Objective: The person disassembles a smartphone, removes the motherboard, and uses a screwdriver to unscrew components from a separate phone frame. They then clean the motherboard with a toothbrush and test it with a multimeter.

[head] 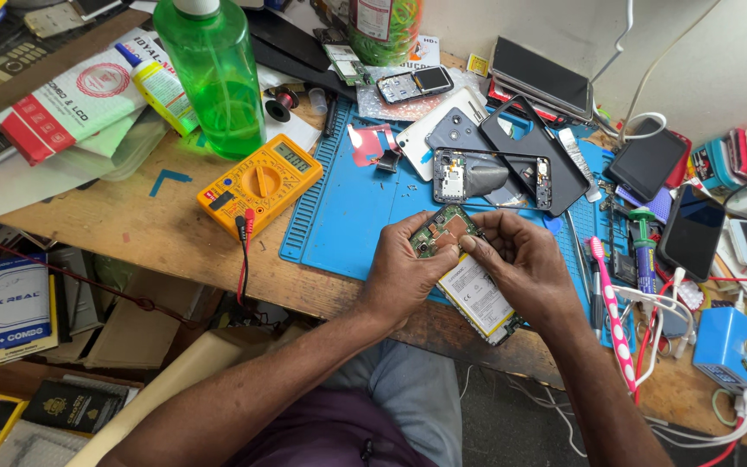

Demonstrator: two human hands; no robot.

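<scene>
My left hand [404, 272] and my right hand [520, 264] meet over the front edge of a blue work mat [347, 207]. Together they hold a small green circuit board [444, 230], the left hand from below and the right thumb pressing its right edge. Just under the hands lies a flat phone battery with a white and yellow label [477, 298]. Beyond the hands an opened phone frame [486, 177] lies on the mat with its insides showing. Both forearms come up from the bottom of the view.
A yellow multimeter [259, 183] with red and black leads sits left of the mat. A green plastic bottle [213, 73] stands behind it. Several phones and screens crowd the right side, with a pink toothbrush [611, 311] and a blue box [741, 355]. The wooden bench [131, 225] bears boxes at left.
</scene>
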